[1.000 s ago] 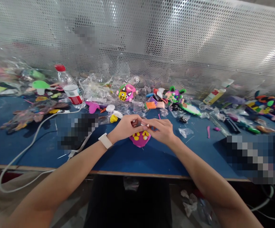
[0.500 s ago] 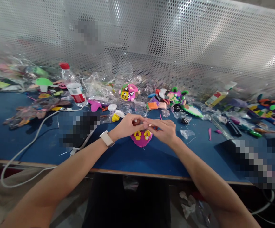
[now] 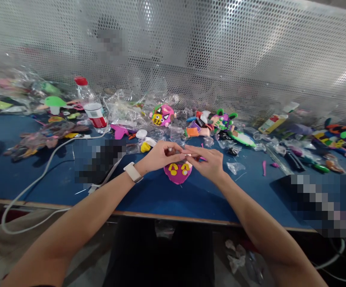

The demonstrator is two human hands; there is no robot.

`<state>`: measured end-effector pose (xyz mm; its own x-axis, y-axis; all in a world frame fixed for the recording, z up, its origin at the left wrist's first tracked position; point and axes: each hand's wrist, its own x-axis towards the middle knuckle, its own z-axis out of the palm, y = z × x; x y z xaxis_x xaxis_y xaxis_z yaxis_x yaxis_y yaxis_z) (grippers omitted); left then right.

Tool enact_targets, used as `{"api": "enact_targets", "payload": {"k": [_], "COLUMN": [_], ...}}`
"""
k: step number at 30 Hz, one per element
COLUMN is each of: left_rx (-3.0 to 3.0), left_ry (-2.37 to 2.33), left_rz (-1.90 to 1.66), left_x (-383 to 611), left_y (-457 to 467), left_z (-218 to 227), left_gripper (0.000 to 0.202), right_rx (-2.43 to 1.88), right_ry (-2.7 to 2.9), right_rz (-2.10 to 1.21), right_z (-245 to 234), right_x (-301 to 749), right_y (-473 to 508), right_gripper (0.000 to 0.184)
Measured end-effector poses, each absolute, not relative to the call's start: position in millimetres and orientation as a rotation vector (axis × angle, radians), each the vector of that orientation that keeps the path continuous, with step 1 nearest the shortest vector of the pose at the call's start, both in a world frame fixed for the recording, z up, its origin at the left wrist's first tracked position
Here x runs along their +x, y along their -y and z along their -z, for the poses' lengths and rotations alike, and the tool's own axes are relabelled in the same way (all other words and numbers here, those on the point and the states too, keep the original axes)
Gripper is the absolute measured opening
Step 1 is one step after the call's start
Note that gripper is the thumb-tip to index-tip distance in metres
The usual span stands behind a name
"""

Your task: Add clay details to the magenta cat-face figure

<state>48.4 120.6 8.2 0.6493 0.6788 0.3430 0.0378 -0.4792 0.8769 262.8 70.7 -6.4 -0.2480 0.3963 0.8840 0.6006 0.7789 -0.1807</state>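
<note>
The magenta clay piece (image 3: pixel 177 178) lies on the bench (image 3: pixel 155 203) with, over its far edge, the left hand (image 3: pixel 162 156) and right hand (image 3: pixel 208 162) meeting, fingertips pinching a small pale bit (image 3: pixel 188 154), seemingly to steady it from both sides, and a bottle (image 3: pixel 95 114) beyond, leftward.

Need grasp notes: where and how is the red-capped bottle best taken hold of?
Probably round the label of the red-capped bottle, coming from the near side and wrapping around it: it stands on its base, its body looks round, and clear plastic crowds its right. Keep above the white cable near its foot.
</note>
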Motion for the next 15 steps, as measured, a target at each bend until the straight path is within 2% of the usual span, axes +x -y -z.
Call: {"api": "enact_targets", "payload": {"k": [6,15], "left_rx": [1.972,2.002], "left_ry": [-0.563,-0.579], "left_rz": [-0.878,-0.869], "left_x": [50.6,50.1], "left_y": [-121.0,-121.6], "left_z": [-6.9,-6.5], "left_gripper": [0.032,0.036], "right_rx": [-0.815,-0.809], "right_ry": [1.886,1.858], "right_rz": [0.216,0.158], "right_z": [9.6,9.6], "right_x": [262.0,260.6], "right_y": [-72.3,-71.0], "right_gripper": [0.029,0.039]}}
